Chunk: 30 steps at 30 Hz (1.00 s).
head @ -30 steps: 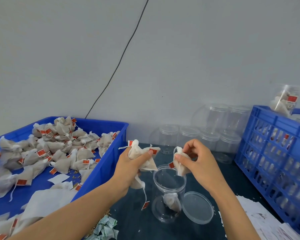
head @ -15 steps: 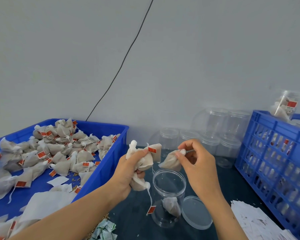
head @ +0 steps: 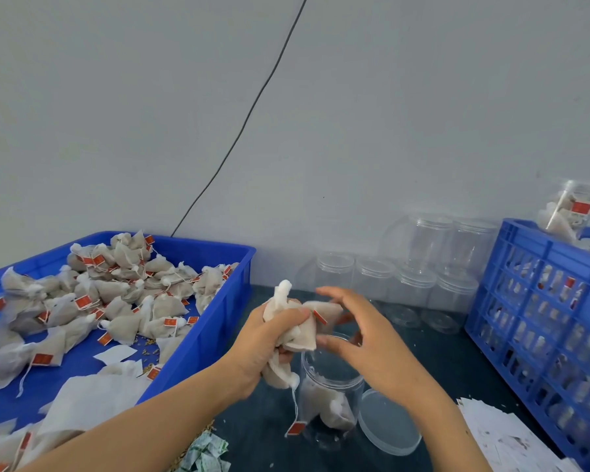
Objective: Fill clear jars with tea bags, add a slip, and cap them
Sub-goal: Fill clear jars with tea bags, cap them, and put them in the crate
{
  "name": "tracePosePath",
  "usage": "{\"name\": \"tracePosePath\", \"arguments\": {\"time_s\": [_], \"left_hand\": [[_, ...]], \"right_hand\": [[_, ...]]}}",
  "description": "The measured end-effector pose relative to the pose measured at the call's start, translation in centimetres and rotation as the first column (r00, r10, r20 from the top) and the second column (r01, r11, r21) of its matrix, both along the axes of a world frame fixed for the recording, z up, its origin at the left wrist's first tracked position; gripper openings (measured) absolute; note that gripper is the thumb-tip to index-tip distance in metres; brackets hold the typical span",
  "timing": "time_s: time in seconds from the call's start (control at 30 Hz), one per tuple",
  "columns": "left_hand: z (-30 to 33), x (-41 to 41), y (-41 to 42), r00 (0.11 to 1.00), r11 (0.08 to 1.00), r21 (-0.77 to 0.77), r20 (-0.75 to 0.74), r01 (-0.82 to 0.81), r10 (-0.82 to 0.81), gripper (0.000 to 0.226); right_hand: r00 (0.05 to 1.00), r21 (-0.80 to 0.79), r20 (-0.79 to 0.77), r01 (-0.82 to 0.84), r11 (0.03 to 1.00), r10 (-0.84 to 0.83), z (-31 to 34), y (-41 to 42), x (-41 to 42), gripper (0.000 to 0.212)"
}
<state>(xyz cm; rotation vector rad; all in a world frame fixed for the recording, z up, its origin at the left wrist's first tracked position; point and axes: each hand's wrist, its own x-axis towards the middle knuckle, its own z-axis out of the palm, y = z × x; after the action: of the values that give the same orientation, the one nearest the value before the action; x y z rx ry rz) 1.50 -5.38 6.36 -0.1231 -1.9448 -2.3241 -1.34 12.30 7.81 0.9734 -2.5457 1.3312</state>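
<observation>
The left hand (head: 269,338) is clenched around a bunch of beige mesh tea bags with red paper tags (head: 288,330), held just above and to the left of the open clear plastic jar (head: 331,390) standing on the dark bench (head: 457,356). The right hand (head: 365,338) hovers over the jar mouth with fingers spread and relaxed, its grip released and holding nothing, fingertips near the bunch. A couple of bags appear to lie already in the jar's bottom, and its round clear lid (head: 387,422) lies flat on the bench, touching or just beside the jar's base.

Risks, as I judge them: one tag (head: 296,429) dangles on its string outside the jar wall, so it could snag the rim or stay hanging out and get trapped under the lid later. Pulling one bag from the tight bunch may drag a tangled neighbour loose onto the bench. The light jar is unsteadied by either hand; a knock from the right wrist could tip it. The white paper slips (head: 501,434) sit near the right forearm and could be swept aside. The blue plastic tray (head: 218,321) of spare bags is close on the left
</observation>
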Motion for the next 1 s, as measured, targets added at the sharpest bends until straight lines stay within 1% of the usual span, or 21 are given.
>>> {"name": "tracePosePath", "arguments": {"time_s": [0.03, 0.1, 0.2, 0.27, 0.33, 0.43, 0.53, 0.6, 0.67, 0.73, 0.8, 0.9, 1.0], "left_hand": [[-0.1, 0.1, 0.2, 1.0, 0.999, -0.039, -0.008, 0.013, -0.014, 0.028], [-0.2, 0.2, 0.3, 0.999, 0.994, -0.106, -0.024, 0.038, -0.04, 0.025], [-0.3, 0.4, 0.4, 0.995, 0.985, -0.15, -0.044, 0.086, -0.094, 0.021], [-0.2, 0.4, 0.5, 0.996, 0.99, -0.122, -0.043, 0.077, -0.082, 0.027], [-0.2, 0.4, 0.4, 0.999, 0.995, -0.089, -0.024, 0.044, -0.046, 0.034], [-0.2, 0.3, 0.3, 1.0, 0.999, -0.033, -0.012, 0.013, -0.013, 0.038], [-0.1, 0.2, 0.2, 1.0, 0.999, 0.034, 0.014, -0.029, 0.028, 0.034], [0.0, 0.1, 0.2, 0.998, 0.998, 0.053, 0.038, -0.045, 0.043, 0.031], [-0.1, -0.1, 0.2, 0.996, 0.996, 0.052, 0.062, -0.074, 0.071, 0.024], [-0.2, -0.2, 0.2, 0.995, 0.996, 0.054, 0.067, -0.076, 0.072, 0.019], [-0.1, -0.3, 0.2, 0.995, 0.995, 0.061, 0.067, -0.074, 0.069, 0.019], [-0.1, -0.3, 0.3, 0.995, 0.995, 0.071, 0.075, -0.074, 0.069, 0.026], [-0.1, -0.2, 0.4, 0.994, 0.995, 0.06, 0.087, -0.074, 0.068, 0.035]], "right_hand": [[0.999, 0.024, -0.016, -0.03, 0.999, 0.03, -0.2, -0.1, 0.0, 0.05], [0.999, 0.065, -0.049, -0.02, 0.998, 0.023, -0.3, -0.3, -0.2, 0.043], [0.991, 0.089, -0.107, 0.096, 0.991, -0.086, -0.5, -0.3, -0.4, 0.026], [0.985, 0.045, -0.09, 0.15, 0.988, -0.145, -0.5, -0.2, -0.5, 0.019], [0.982, -0.03, -0.032, 0.188, 0.982, -0.189, -0.5, -0.1, -0.6, 0.021], [0.967, -0.123, 0.017, 0.255, 0.959, -0.255, -0.3, 0.1, -0.7, 0.019], [0.954, -0.172, 0.014, 0.296, 0.94, -0.298, -0.1, 0.3, -0.8, 0.016], [0.947, -0.175, 0.002, 0.316, 0.932, -0.321, 0.1, 0.5, -0.9, 0.015], [0.944, -0.176, -0.002, 0.325, 0.929, -0.331, 0.2, 0.6, -1.0, 0.014], [0.944, -0.163, -0.005, 0.326, 0.931, -0.331, 0.2, 0.6, -1.0, 0.015], [0.944, -0.136, -0.01, 0.324, 0.936, -0.329, 0.2, 0.7, -1.0, 0.013], [0.954, -0.05, -0.008, 0.298, 0.953, -0.299, 0.0, 0.6, -1.0, 0.008], [0.963, 0.007, -0.006, 0.269, 0.963, -0.269, -0.2, 0.2, -0.9, 0.013]]}}
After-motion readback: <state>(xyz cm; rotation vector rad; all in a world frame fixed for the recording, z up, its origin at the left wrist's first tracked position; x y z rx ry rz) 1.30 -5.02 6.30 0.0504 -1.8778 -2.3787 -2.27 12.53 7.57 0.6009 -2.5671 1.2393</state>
